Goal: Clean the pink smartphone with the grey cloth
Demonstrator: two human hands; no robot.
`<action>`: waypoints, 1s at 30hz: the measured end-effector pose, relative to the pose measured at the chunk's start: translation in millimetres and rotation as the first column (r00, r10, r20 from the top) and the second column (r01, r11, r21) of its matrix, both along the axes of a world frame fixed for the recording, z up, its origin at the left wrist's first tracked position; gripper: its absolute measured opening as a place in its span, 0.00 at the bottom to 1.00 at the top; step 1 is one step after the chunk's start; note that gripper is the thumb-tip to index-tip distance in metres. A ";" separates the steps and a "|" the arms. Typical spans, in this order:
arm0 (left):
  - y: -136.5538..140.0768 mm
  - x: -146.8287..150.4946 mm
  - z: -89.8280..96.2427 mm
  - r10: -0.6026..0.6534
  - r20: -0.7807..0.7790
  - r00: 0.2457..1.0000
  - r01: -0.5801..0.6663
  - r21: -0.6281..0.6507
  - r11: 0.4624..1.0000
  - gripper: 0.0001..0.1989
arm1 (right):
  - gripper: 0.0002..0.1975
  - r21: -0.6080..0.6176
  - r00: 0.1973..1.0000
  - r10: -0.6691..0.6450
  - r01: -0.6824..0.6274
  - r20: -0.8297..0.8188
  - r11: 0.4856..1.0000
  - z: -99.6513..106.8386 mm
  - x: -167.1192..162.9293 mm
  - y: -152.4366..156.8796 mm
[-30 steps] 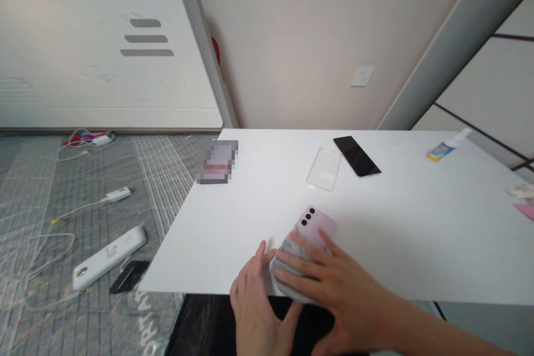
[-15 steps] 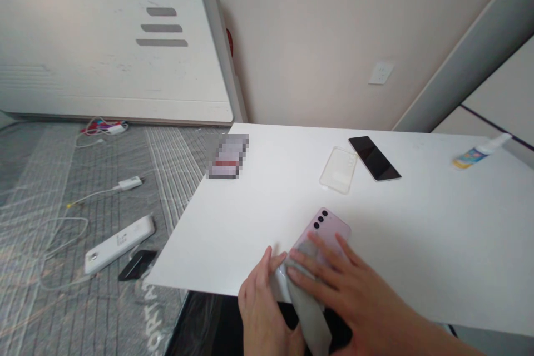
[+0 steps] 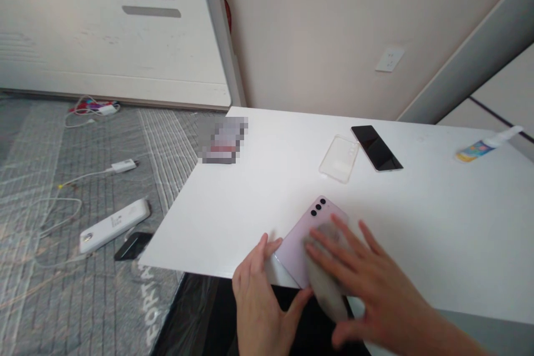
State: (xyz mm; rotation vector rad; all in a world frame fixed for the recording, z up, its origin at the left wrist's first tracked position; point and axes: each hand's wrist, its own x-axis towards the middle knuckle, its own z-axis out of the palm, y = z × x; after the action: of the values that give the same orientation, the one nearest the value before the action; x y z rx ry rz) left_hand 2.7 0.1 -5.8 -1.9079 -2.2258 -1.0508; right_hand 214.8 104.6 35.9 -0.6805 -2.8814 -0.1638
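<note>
Right hand [image 3: 371, 283], fingers spread flat, presses a grey cloth [image 3: 323, 283] onto the back of a pink smartphone [image 3: 306, 236] lying camera-side up at the lower centre, on the white table's [image 3: 438, 222] near edge. Left hand [image 3: 258, 295], fingers together and unclenched, braces the phone's left side so it cannot slide; a clear case [image 3: 340, 151] and a black phone [image 3: 376, 147] lie well apart above.

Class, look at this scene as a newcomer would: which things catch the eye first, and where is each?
At the table's near edge, the right hand presses a grey cloth onto a pink phone lying face down, while the left hand steadies its corner. Farther back lie a clear case and a black phone.
</note>
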 end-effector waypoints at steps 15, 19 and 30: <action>-1.4 2.6 1.9 -0.016 0.044 0.999 0.016 0.000 1.000 0.33 | 0.56 -0.052 0.999 0.037 -0.037 0.002 0.998 -0.9 -10.6 -6.1; -0.7 2.9 2.6 -0.028 0.058 0.998 0.026 0.023 0.999 0.42 | 0.52 -0.032 0.993 -0.107 0.105 -0.050 0.994 -0.4 -10.7 -0.7; 0.8 1.6 1.1 -0.055 0.084 0.995 0.054 0.021 0.998 0.47 | 0.39 -0.193 0.998 0.036 -0.046 -0.054 0.980 9.8 0.4 4.3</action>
State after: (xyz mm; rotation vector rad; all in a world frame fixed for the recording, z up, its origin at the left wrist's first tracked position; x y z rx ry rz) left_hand 4.3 0.9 -4.7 -1.9634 -2.2100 -1.1774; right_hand 215.2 108.8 45.6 -0.6459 -2.8850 0.1407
